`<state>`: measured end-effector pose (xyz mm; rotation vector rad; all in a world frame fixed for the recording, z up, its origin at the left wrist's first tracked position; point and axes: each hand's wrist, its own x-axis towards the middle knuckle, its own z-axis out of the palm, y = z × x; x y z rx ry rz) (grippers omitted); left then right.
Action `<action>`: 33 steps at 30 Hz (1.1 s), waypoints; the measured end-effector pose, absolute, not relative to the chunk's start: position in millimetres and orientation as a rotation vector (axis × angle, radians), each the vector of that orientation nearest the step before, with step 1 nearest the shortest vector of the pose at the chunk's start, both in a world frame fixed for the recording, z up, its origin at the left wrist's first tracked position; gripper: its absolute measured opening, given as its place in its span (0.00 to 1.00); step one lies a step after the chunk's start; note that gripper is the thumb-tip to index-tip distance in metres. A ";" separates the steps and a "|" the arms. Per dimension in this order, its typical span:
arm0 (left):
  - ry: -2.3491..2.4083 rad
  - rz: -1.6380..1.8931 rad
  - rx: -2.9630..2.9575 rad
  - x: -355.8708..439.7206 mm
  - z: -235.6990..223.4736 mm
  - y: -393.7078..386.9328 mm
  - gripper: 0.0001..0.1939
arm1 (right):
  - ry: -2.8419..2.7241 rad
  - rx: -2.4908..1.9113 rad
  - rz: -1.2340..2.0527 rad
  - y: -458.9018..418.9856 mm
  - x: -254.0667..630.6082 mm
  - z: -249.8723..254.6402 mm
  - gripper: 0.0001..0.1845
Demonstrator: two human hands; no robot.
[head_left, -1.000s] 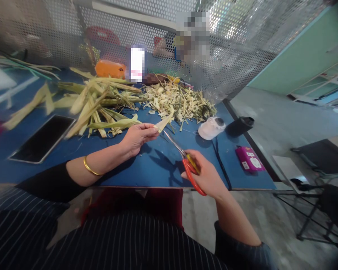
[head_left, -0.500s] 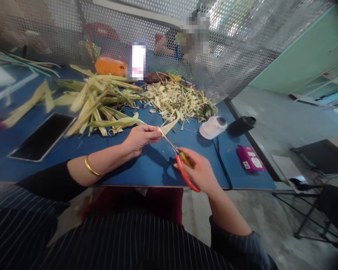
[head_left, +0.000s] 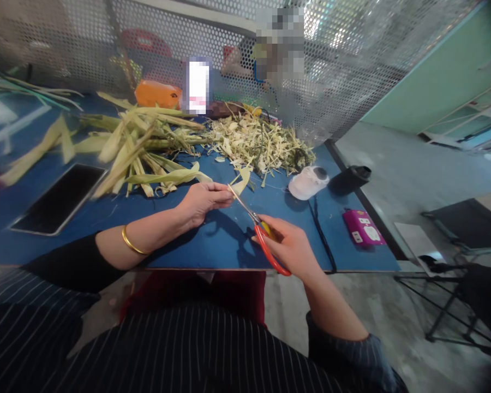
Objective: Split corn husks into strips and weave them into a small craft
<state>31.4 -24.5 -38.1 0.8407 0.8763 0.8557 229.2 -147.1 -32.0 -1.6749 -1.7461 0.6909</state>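
Observation:
My left hand pinches a pale yellow-green leaf strip above the blue table. My right hand grips red-handled scissors, whose blades reach up to the strip right beside my left fingertips. A gold bangle sits on my left wrist. Behind the hands lie a bundle of long green-yellow leaves and a heap of cut leaf scraps.
A dark tablet lies at the left. A white spool, a black cup and a pink box sit near the table's right edge. An orange object and a perforated metal screen stand behind.
My right hand moved the scissors up and left, so the blades now meet the strip by my left fingertips. The strip's free end looks shorter and curled.

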 end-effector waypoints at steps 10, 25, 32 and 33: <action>0.977 0.854 0.904 30.1 -39.4 -21.9 0.10 | -1.879 -1.741 0.512 -145.0 238.0 -28.2 0.22; 0.969 1.185 0.968 20.3 -23.4 -10.4 0.11 | -2.430 -2.010 -0.334 -125.7 218.1 -12.8 0.11; 0.961 1.196 0.999 17.1 -24.0 -8.2 0.11 | -2.771 -1.265 -0.383 -85.3 140.1 -33.1 0.15; 0.964 1.202 1.002 16.4 -24.9 -7.2 0.11 | -2.828 -1.132 -0.394 -82.0 132.9 -36.3 0.16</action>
